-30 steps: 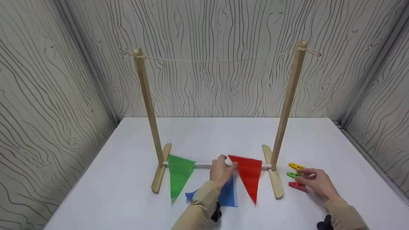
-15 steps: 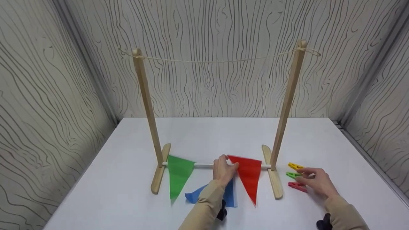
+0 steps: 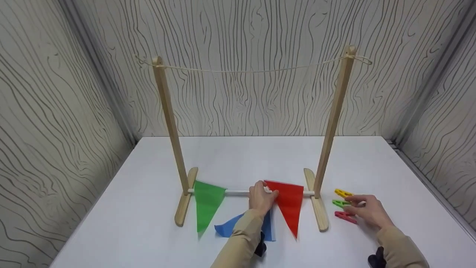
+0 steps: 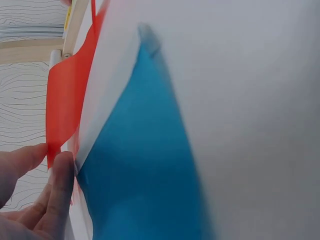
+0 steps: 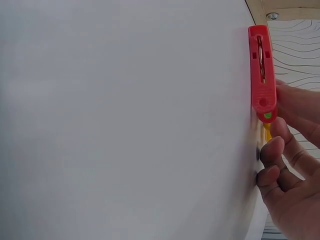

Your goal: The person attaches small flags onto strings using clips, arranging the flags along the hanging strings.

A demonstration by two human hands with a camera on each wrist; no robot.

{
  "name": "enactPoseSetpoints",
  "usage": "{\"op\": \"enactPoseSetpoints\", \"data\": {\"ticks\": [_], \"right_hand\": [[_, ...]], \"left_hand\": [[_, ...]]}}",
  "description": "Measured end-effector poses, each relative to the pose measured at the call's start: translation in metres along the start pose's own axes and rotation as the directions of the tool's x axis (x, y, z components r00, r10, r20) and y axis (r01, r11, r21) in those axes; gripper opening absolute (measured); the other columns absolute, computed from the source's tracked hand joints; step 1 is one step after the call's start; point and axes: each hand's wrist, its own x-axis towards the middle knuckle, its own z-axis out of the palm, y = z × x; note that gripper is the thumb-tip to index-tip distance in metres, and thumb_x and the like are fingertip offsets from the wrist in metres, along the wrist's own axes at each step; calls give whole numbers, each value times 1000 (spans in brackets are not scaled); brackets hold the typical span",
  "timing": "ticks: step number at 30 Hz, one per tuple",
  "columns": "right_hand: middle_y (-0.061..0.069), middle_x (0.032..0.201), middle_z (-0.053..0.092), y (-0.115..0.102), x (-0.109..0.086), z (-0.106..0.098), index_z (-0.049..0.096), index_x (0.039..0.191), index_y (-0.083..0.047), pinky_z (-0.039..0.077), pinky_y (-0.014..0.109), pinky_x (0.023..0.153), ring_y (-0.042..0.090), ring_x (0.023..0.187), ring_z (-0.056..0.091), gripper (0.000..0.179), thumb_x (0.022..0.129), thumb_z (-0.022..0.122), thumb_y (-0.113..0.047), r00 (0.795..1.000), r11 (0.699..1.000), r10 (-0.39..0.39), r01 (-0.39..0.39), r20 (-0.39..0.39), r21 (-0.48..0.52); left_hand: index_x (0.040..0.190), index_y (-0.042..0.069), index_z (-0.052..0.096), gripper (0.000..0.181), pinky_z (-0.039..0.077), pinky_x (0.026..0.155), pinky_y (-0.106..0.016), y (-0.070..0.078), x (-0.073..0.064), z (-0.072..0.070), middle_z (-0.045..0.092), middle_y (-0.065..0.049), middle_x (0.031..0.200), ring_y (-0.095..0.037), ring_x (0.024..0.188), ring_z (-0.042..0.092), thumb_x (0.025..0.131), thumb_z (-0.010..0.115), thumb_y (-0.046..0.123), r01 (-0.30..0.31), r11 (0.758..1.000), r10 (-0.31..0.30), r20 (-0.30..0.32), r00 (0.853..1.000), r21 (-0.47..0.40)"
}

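At the top left corner of the red triangular pennant [image 3: 290, 203], my left hand [image 3: 259, 198] pinches the cloth between thumb and fingers. A blue pennant [image 4: 142, 150] lies on the table beneath that forearm, partly covered by it in the head view. To the left, a green pennant [image 3: 208, 203] lies over the white crossbar. My right hand [image 3: 371, 211] has thumb and index finger around the back end of the green clothespin [image 3: 338, 203]. Beside it lie a yellow clothespin [image 3: 342, 192] and a red clothespin [image 5: 262, 75]; the red one mostly hides the green in the right wrist view.
A wooden stand has a left post [image 3: 170, 126] and a right post [image 3: 334, 126], with a string [image 3: 238, 71] sagging between their tops. Low down, a white crossbar [image 3: 237, 192] joins them. Patterned walls enclose the white table [image 3: 126, 208].
My left hand and forearm have shifted slightly to the right, at the red pennant's corner throughout. My right hand stays at the green clothespin.
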Motion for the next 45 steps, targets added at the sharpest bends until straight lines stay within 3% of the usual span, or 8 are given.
{"op": "enactPoseSetpoints", "data": {"ticks": [7, 13, 21, 28, 32, 35, 40, 45], "right_hand": [[24, 115, 62, 0, 1, -1, 63, 128, 5, 41, 29, 72, 26, 95, 56, 54, 89, 77, -29, 1000, 1000, 1, -1, 5, -22], [24, 115, 62, -2, 2, 2, 63, 128, 5, 44, 36, 79, 28, 98, 56, 51, 90, 76, -28, 1000, 999, 14, -14, 1, -37], [26, 119, 58, -4, 1, 7, 61, 127, 6, 44, 41, 82, 29, 98, 53, 43, 95, 70, -21, 999, 997, -21, 19, -28, -69], [25, 116, 57, -5, -1, 12, 58, 128, 8, 45, 41, 83, 30, 98, 51, 40, 98, 65, -17, 995, 990, -81, 73, -61, -123], [19, 109, 54, -6, -1, 14, 58, 129, 8, 46, 40, 83, 31, 98, 50, 38, 100, 62, -16, 994, 988, -83, 73, -73, -137], [21, 111, 52, -7, -1, 14, 56, 131, 9, 47, 42, 85, 32, 100, 50, 40, 101, 59, -17, 994, 988, -76, 64, -80, -139], [26, 119, 49, -11, -2, 15, 52, 134, 11, 50, 52, 95, 37, 104, 51, 42, 103, 56, -17, 994, 990, -68, 57, -81, -127], [30, 127, 49, -15, -6, 17, 48, 136, 11, 44, 62, 107, 43, 114, 51, 43, 105, 53, -19, 994, 992, -75, 66, -81, -104]], "left_hand": [[106, 2, 63, 29, 57, 73, -29, 3, -1, 1, 68, -9, 95, -16, 84, 60, 86, 77, 19, 48, 998, -47, 22, 999, -48], [107, 2, 62, 28, 55, 66, -25, 4, 0, 2, 67, -9, 94, -15, 79, 58, 85, 76, 15, 68, 994, -65, 32, 997, -88], [111, -1, 62, 27, 57, 58, -21, 9, -2, -4, 64, -8, 83, -11, 58, 62, 88, 75, 6, 119, 977, -106, 80, 991, -180], [111, -2, 67, 25, 59, 60, -23, 8, -4, -6, 67, -7, 76, -15, 58, 67, 88, 74, 7, 92, 965, -75, 78, 994, -245], [110, -4, 69, 24, 61, 64, -25, 7, -3, -6, 70, -8, 74, -20, 62, 72, 88, 73, 5, 71, 949, -48, 82, 995, -307], [110, -4, 70, 22, 62, 69, -28, 8, -2, -9, 69, -7, 77, -19, 65, 70, 89, 70, 3, 94, 930, -58, 111, 992, -356], [105, -3, 72, 16, 63, 75, -31, 10, -2, -11, 71, -10, 85, -18, 71, 71, 91, 66, 1, 122, 908, -68, 147, 987, -401], [105, -2, 74, 17, 63, 79, -32, 12, -4, -14, 73, -12, 96, -13, 76, 68, 92, 63, 1, 128, 896, -59, 170, 984, -426]]}}
